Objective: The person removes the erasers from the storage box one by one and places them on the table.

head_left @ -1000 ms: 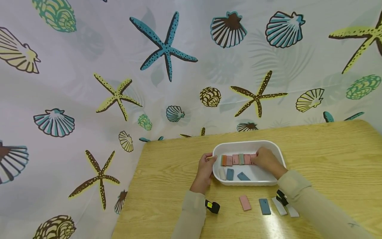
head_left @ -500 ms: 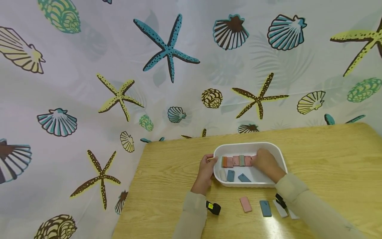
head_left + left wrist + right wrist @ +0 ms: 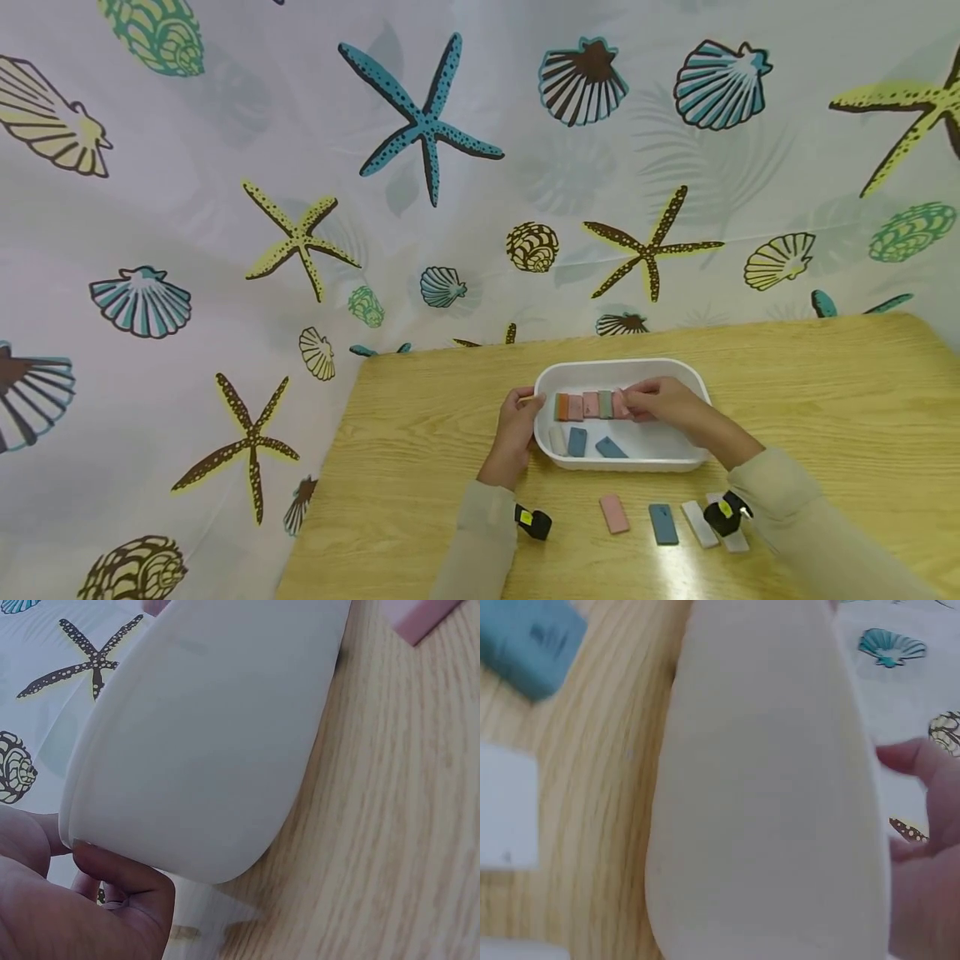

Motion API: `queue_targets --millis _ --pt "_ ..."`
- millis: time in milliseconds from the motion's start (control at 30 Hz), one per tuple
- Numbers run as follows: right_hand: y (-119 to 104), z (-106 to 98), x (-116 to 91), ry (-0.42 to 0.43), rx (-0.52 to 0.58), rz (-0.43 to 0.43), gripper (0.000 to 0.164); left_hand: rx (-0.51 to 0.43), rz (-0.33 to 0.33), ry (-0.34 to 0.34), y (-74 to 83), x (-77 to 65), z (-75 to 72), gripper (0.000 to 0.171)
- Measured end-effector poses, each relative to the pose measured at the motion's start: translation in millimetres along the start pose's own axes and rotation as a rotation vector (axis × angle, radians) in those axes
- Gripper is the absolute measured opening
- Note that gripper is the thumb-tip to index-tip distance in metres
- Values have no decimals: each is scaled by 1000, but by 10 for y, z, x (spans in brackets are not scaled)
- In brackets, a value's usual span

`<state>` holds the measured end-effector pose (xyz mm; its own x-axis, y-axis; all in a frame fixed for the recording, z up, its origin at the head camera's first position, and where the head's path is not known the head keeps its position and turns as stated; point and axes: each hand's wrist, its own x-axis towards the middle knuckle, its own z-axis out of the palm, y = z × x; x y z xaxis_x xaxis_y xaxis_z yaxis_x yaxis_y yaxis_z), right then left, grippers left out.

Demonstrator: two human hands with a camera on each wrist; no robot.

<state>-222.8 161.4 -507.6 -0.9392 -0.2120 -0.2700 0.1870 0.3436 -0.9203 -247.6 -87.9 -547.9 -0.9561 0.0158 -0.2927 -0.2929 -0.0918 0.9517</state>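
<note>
A white plastic tub (image 3: 628, 464) stands on the table, its wall filling much of both wrist views. My left hand (image 3: 513, 435) grips the tub's left end, with the thumb at the rim (image 3: 69, 838). Over the tub's right half, my right hand (image 3: 675, 408) pinches a pink eraser (image 3: 619, 405) at the right end of a row of erasers. That row also has more pink erasers (image 3: 575, 407), a green one (image 3: 605, 404) and an orange-and-green one (image 3: 562, 407). Two blue erasers (image 3: 577, 442) and a white one (image 3: 558, 440) lie nearer the tub's front. The tub wall hides the right fingertips in the right wrist view.
In front of the tub on the wooden table (image 3: 420, 433) lie a pink eraser (image 3: 614, 513), a blue one (image 3: 663, 524) and two white ones (image 3: 699, 524), partly behind the right wrist's camera. A shell-and-starfish-patterned cloth (image 3: 480, 200) hangs behind and at the left.
My right hand has shifted slightly and turned, its fingers now pointing left at the row's end, and the wrist has swung right. The left hand keeps its place on the tub.
</note>
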Motion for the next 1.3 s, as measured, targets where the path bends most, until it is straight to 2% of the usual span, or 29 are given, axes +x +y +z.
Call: queue_targets --millis 167,300,467,567,767,933,1133,1300 --pt "-52 48 -85 -232 437 -65 45 10 7 6 -12 -9 -8 28" --pt "-117 103 -163 -379 726 -120 29 2 8 -3 -3 -16 2 28" --pt "-165 160 -243 -593 1090 -190 35 -4 -6 0 -1 -11 14 27" --pt "-200 192 -291 -717 1234 -244 35 -9 -2 -3 4 -13 15 28" --pt "-368 260 -412 -890 1377 -386 31 -10 25 -18 20 -30 14 27" --pt "-530 298 -564 -1011 1442 -448 32 -9 9 -13 13 -24 12 28" --pt "-671 256 -730 -1002 1429 -494 34 -5 8 -4 21 -23 21 27" --pt "-712 208 -795 -1013 1472 -524 33 -3 8 1 14 -23 19 26"
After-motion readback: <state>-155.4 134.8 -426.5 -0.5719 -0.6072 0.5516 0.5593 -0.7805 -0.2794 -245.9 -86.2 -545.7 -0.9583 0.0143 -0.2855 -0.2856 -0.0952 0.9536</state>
